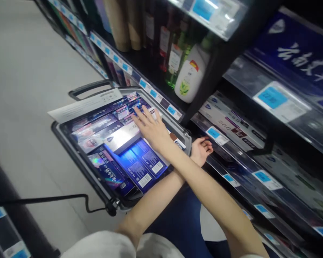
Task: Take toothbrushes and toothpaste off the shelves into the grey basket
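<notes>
A shopping basket (pixel 82 163) with a grey and black rim is filled with blue, purple and silver toothpaste boxes (pixel 136 161). My right hand (pixel 150 127) lies over the boxes near the basket's shelf side, palm down and fingers spread. Crossing beneath my right forearm, my left arm reaches to the right. My left hand (pixel 201 151) is just beyond the basket's corner, close to the shelf edge. Its fingers are loosely bent, with nothing visible in them. A white sheet or flap (pixel 83 105) sticks out over the basket's far left side.
Shelves on the right hold long toothpaste boxes (pixel 231 123) behind price tags (pixel 216 135). A white pump bottle (pixel 191 73) and several coloured bottles stand on the upper shelf. The raised basket handle (pixel 90 87) is at the far end. Grey floor (pixel 24 89) stretches along the left.
</notes>
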### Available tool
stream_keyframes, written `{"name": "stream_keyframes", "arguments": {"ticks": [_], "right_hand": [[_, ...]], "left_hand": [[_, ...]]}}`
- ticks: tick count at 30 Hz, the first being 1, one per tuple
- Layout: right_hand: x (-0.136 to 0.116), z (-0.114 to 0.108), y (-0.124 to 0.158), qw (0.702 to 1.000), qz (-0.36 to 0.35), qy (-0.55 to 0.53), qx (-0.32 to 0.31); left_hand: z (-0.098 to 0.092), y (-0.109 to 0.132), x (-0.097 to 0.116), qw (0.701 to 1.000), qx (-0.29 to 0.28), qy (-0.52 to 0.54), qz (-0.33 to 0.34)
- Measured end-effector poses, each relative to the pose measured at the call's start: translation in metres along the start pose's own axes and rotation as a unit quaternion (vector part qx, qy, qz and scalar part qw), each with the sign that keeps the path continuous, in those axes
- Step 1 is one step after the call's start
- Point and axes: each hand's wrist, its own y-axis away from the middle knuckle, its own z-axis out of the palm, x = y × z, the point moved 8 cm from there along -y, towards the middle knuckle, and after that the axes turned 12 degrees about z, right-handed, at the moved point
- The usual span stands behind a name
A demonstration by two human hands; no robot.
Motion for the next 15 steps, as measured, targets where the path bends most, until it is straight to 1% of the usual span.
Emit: {"name": "stream_keyframes", "arguments": {"ticks": [2, 4, 6, 10, 12, 15], "right_hand": [[0.022, 0.011, -0.01, 0.999, 0.027, 0.025, -0.035], [0.042, 0.012, -0.008, 0.997, 0.053, 0.036, -0.046], [0.052, 0.008, 0.003, 0.997, 0.061, 0.031, -0.047], [0.063, 0.001, 0.04, 0.994, 0.075, -0.006, -0.077], [0.068, -0.007, 0.061, 0.996, 0.071, -0.022, -0.056], [0.08, -0.026, 0.099, 0.996, 0.07, -0.047, 0.035]], "left_hand": [[-0.001, 0.0, 0.002, 1.0, 0.002, -0.007, 0.006], [-0.002, 0.0, 0.002, 1.0, 0.003, -0.013, 0.006], [-0.002, 0.0, 0.0, 1.0, 0.002, -0.017, 0.001], [-0.004, 0.001, -0.004, 1.0, 0.001, -0.022, -0.014], [-0.005, 0.002, -0.004, 0.999, 0.001, -0.031, -0.015], [-0.005, 0.003, -0.002, 0.997, -0.009, -0.072, -0.02]]}}
